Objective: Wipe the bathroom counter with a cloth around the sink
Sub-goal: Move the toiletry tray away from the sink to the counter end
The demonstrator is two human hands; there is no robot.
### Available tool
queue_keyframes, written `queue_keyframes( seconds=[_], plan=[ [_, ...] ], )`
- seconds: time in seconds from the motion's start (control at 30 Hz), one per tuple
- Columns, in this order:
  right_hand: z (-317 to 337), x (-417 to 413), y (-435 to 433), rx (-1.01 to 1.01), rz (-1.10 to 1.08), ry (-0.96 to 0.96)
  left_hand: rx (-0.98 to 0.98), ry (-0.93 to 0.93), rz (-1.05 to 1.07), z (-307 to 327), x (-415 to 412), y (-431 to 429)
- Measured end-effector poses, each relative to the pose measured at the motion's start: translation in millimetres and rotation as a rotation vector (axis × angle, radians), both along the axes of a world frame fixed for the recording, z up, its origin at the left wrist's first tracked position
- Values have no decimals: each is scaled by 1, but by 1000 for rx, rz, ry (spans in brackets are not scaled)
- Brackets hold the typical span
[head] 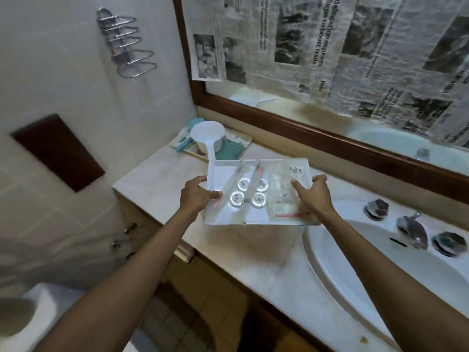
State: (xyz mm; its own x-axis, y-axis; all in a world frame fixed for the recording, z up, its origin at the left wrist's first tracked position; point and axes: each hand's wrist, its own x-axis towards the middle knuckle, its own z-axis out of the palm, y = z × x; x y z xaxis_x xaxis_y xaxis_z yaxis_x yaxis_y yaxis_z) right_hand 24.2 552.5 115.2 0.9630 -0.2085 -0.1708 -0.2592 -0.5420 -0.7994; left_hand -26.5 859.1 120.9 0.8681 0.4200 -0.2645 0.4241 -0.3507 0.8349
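Tray (pixel 220 168) is looking light, stiff, its loose packets (pixel 284 204) slippery; your left grip (pixel 199 194) and right grip (pixel 314 196) are clasping its opposite rims above the bench (pixel 157 179)

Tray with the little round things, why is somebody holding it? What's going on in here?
A person holds the white tray by its two sides, left hand on one, right hand on the other, over the bathroom counter beside the sink. It carries four round white discs and some wrapped toiletries. The teal cloth lies farther back near the wall, beside a white scoop, so no wiping is happening at this moment.
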Motion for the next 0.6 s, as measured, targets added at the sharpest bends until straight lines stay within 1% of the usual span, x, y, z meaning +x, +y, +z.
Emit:
queue_keyframes(
  seconds=[0.2, 0.37, 0.5, 0.6],
  plan=[
    [-16, 47, 117, -20, 242, 21, 7, 58, 181, -3, -12, 100],
    [-32, 71, 206, -37, 434, 13, -28, 75, 381, -18, -28, 169],
    [-45, 83, 262, -31, 546, -13, -9, 99, 462, -37, -43, 207],
    [-60, 90, 292, -89, 627, 48, 32, 168, 504, -47, -52, 225]
  ],
)
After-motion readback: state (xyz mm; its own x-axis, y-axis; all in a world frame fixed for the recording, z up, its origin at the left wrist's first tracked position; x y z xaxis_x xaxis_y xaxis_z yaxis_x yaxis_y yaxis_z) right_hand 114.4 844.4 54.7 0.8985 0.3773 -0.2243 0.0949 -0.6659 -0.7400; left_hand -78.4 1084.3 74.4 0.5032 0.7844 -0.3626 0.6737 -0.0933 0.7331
